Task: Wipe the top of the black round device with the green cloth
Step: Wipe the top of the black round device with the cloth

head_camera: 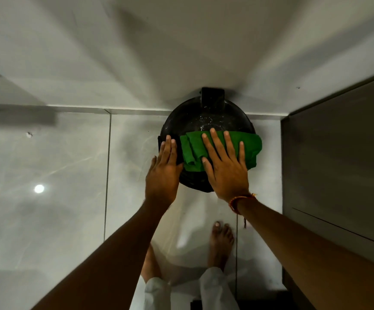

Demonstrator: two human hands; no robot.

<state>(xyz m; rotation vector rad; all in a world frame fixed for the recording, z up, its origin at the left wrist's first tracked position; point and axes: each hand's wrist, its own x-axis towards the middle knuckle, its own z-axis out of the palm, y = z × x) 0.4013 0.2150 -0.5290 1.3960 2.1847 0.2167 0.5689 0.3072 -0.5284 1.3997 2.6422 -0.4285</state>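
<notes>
The black round device (pixel 206 118) sits on the pale tiled floor, its back against the wall at a small black dock (pixel 212 96). A folded green cloth (pixel 252 148) lies across the middle of its top, reaching past the right rim. My right hand (pixel 225 166) presses flat on the cloth, fingers spread, wrist wearing an orange thread band. My left hand (pixel 163 171) rests flat against the device's left rim, fingers straight and together, holding nothing. The near part of the device is hidden under both hands.
A dark cabinet (pixel 338 157) stands close on the right of the device. Glossy grey floor tiles (pixel 47 175) spread to the left, with a ceiling light's reflection (pixel 39 188). My bare feet (pixel 221 242) stand just in front of the device.
</notes>
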